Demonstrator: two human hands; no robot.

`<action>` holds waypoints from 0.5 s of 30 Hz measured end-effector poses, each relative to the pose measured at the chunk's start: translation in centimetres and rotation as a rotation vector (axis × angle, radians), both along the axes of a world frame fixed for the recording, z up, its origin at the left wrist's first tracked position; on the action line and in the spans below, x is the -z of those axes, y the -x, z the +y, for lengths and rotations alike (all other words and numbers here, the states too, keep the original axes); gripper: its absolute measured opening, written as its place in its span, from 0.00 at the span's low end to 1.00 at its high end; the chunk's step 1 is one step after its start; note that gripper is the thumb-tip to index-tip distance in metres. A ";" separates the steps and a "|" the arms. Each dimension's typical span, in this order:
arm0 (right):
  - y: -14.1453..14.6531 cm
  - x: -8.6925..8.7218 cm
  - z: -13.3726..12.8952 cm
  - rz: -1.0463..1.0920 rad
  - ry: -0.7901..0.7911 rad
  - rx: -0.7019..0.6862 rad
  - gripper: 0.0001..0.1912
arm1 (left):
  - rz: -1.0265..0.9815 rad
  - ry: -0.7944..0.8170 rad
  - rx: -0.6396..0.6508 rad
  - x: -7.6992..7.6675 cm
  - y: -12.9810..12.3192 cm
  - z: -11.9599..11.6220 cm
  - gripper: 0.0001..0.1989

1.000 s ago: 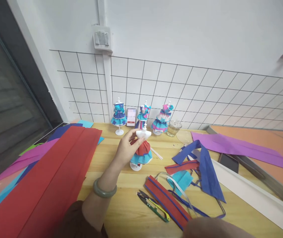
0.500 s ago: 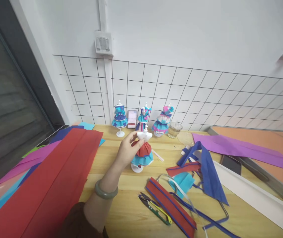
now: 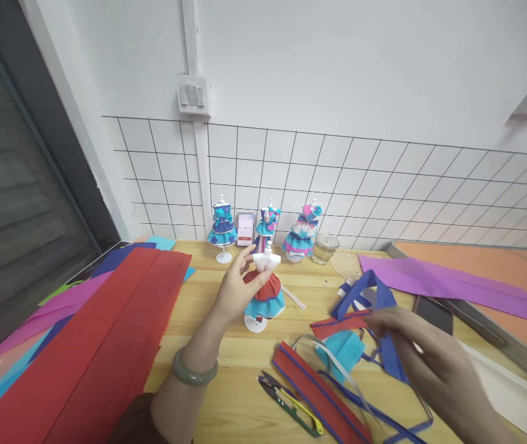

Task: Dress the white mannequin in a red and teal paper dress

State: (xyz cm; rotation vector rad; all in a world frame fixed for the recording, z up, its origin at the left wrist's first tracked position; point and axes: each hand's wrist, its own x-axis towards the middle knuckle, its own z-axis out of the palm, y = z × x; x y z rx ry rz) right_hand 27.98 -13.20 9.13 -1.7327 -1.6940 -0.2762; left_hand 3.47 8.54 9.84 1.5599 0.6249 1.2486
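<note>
Lying toward the near edge of the bench (image 3: pixel 226 398), the snips (image 3: pixel 292 415) have their handles turned to the near right, likely for an easy grab. A long red strip (image 3: pixel 322 393) with blue bands slants beside them. Beyond, the right hand (image 3: pixel 443 373) reaches in from the right edge, fingertips at the end of a short red strip (image 3: pixel 339 324); whether they pinch or merely touch it, I cannot tell. Along the left edge, wide red cloth (image 3: pixel 101 327) tops a pile, perhaps kept flat against creasing. Mid-bench, a small white dress form (image 3: pixel 267 261) in a red-and-turquoise skirt (image 3: pixel 265 302) stands upright; the left hand (image 3: pixel 233 291) curls thumb and fingers around its torso, seemingly to steady it. By the far edge, a glass (image 3: pixel 325 251) holds pale liquid, perhaps set back against spills. Left of it stand three dressed figures (image 3: pixel 301 240), with an upright phone (image 3: pixel 245 230) between two, its screen facing the person.
</note>
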 end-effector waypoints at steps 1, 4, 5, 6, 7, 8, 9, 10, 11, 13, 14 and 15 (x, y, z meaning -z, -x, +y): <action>-0.7 -0.2 1.6 0.045 0.110 -0.007 0.14 | 0.010 -0.029 -0.038 -0.2 0.1 -0.1 0.30; -3.8 1.5 3.8 0.100 0.257 0.088 0.15 | -0.038 -0.113 -0.187 -0.9 0.5 -0.4 0.28; -4.8 2.5 3.8 0.100 0.304 0.127 0.15 | -0.089 -0.137 -0.264 -1.2 0.6 -0.5 0.26; -5.7 3.6 3.4 0.095 0.351 0.162 0.15 | -0.144 -0.161 -0.357 -1.5 0.8 -0.8 0.23; -6.5 4.6 2.9 0.093 0.386 0.205 0.15 | -0.190 -0.188 -0.456 -1.8 0.9 -1.0 0.19; -7.0 5.4 2.3 0.095 0.409 0.240 0.16 | -0.222 -0.215 -0.526 -2.1 1.1 -1.3 0.15; -7.2 6.1 1.7 0.101 0.425 0.259 0.16 | -0.253 -0.240 -0.569 -2.4 1.2 -1.7 0.13; -7.1 6.5 1.1 0.114 0.438 0.272 0.16 | -0.272 -0.255 -0.589 -2.7 1.3 -2.0 0.11; -6.7 6.8 0.7 0.134 0.453 0.273 0.15 | -0.280 -0.272 -0.607 -3.0 1.3 -2.4 0.09; -5.2 6.7 0.1 0.187 0.487 0.246 0.15 | -0.263 -0.266 -0.600 -3.4 1.4 -3.1 0.08; -4.2 6.5 -0.1 0.208 0.511 0.218 0.14 | -0.246 -0.265 -0.593 -3.5 1.4 -3.5 0.07; -3.1 6.3 -0.3 0.220 0.528 0.186 0.14 | -0.230 -0.266 -0.584 -3.6 1.4 -3.8 0.06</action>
